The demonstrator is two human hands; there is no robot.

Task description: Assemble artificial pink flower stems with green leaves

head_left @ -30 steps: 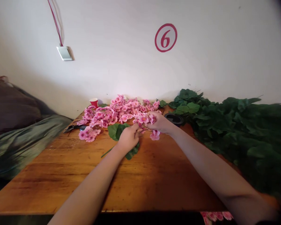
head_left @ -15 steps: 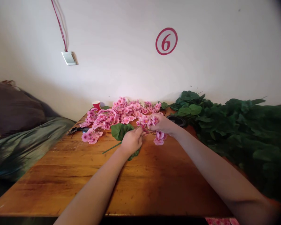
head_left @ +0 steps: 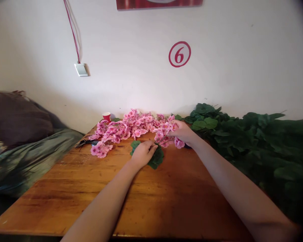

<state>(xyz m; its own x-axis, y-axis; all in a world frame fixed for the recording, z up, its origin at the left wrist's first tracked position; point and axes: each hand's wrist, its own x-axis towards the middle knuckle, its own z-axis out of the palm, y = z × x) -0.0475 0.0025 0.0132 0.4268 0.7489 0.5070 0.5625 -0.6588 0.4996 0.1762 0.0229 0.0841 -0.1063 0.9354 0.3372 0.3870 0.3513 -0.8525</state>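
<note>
A pink blossom spray is held between both hands, just to the near right of the heap of pink blossoms, overlapping its right end in this view. The right hand has its fingers closed on the spray's flowers; the left hand, on the heap's near side, has its fingers pinched on the stem, with green leaves around it. The right wrist covers most of a dark object to the heap's right. Left of the heap lies a black-handled tool, partly hidden; behind the heap's left part stands a red paper cup. A large mound of green leaves spreads right of the heap, which rests on the wooden table.
</note>
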